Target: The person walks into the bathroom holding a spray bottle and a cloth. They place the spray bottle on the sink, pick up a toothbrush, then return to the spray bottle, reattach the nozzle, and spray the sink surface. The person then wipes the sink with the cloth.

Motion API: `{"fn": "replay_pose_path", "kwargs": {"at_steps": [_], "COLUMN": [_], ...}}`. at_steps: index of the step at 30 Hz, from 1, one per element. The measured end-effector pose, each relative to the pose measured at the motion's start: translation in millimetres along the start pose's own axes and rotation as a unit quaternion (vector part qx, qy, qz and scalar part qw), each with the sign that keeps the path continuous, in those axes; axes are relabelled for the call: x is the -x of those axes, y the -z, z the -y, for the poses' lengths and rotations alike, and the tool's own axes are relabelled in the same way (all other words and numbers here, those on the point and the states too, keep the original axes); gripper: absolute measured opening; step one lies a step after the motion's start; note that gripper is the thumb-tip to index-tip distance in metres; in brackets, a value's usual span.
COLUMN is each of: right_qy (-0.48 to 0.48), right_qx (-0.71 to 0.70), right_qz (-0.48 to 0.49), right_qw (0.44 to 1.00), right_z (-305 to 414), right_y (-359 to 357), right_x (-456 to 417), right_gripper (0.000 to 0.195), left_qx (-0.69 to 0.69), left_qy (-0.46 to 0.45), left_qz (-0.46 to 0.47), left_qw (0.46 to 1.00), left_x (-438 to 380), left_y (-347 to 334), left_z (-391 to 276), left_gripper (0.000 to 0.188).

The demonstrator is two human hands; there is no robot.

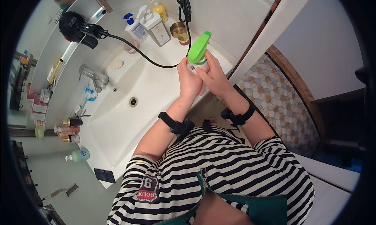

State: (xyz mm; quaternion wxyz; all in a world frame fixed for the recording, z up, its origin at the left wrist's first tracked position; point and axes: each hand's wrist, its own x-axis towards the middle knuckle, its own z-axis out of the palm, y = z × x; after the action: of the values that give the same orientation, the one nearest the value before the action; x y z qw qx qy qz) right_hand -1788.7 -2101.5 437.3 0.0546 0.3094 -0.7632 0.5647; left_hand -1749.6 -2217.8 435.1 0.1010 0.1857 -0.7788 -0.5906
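A white bottle with a bright green spray-type head (199, 48) is held upright in both my hands above the right rim of the white washbasin (164, 86). My left hand (189, 79) wraps its left side, and my right hand (215, 73) closes round the other side, its thumb on the front of the bottle. The fingers cover most of the bottle's body. Behind it lie a glass jar (184, 39) and a round brass-coloured dish (177, 29) at the basin's back edge.
A black hair dryer (77, 29) hangs at the upper left, its cable crossing the basin. Pump bottles (157, 31) stand along the back, by the chrome tap (95, 78). A phone (104, 175) lies on the near left corner. A white-edged partition (258, 34) borders the right side.
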Motion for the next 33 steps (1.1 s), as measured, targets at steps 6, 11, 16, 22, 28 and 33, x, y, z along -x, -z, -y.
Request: {"fn": "replay_pose_path", "kwargs": {"at_steps": [6,11,16,22,28,33], "right_qy": [-0.059,-0.073,-0.06,-0.113,-0.128,-0.103], "right_qx": [0.043,-0.045,-0.102,-0.165,-0.138,-0.126], "right_qz": [0.003,-0.044,-0.117,-0.172,-0.202,-0.196], "right_qw": [0.997,0.995,0.986,0.965,0.961,0.967], "right_z": [14,-29,-20,-1,-5,-6], "right_y": [0,15,16,2,-2,-1], "right_x": [-5,-10,5,-4,-9,-10], "right_gripper": [0.079,0.069,0.049,0.044,0.035,0.03], "left_qx": [-0.1,-0.015,-0.054,-0.079,-0.087,-0.095], "left_qy": [-0.206,-0.054,-0.158,-0.209,-0.206,-0.212], "left_qz": [0.012,0.158,0.1,0.067,0.025,0.023], "left_qw": [0.973,0.986,0.981,0.972,0.974,0.972], "left_x": [19,44,21,5,2,-3], "left_y": [-6,25,27,3,-8,-8], "left_z": [24,-6,13,13,13,19], "left_gripper": [0.081,0.082,0.079,0.086,0.079,0.073]}}
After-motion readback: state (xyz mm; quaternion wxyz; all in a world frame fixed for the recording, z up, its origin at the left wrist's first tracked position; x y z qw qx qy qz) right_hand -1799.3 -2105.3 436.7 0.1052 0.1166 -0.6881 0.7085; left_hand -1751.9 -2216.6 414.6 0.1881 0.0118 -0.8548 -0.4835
